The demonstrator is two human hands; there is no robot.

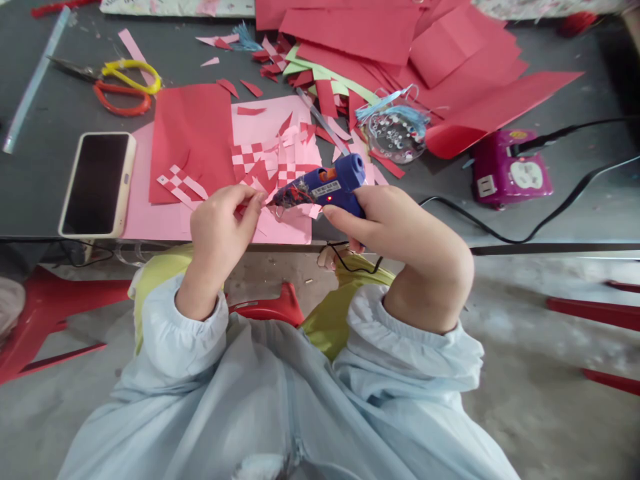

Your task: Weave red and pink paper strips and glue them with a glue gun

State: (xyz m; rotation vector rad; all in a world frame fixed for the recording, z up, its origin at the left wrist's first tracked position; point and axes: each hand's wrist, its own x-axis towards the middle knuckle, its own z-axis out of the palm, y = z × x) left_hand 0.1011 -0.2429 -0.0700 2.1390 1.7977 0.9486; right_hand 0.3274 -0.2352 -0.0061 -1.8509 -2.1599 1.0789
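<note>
My right hand (383,217) is wrapped round the handle of a blue hot glue gun (345,180), whose small red light is lit. Its nozzle points left toward my left hand (227,217). The fingertips of that hand are pinched together on a small red paper piece, mostly hidden by the fingers. Under and behind them lie checkered woven paper pieces (247,159) in red and pink. A red sheet (193,127) rests on a larger pink sheet (143,217) at the table's front edge.
Left stand a phone (97,183) and scissors (127,87). A dish of googly eyes (397,137) with blue tassels sits right of the scraps. Red paper (350,30) is heaped at the back. A purple power adapter (515,167) with black cables (565,213) lies right.
</note>
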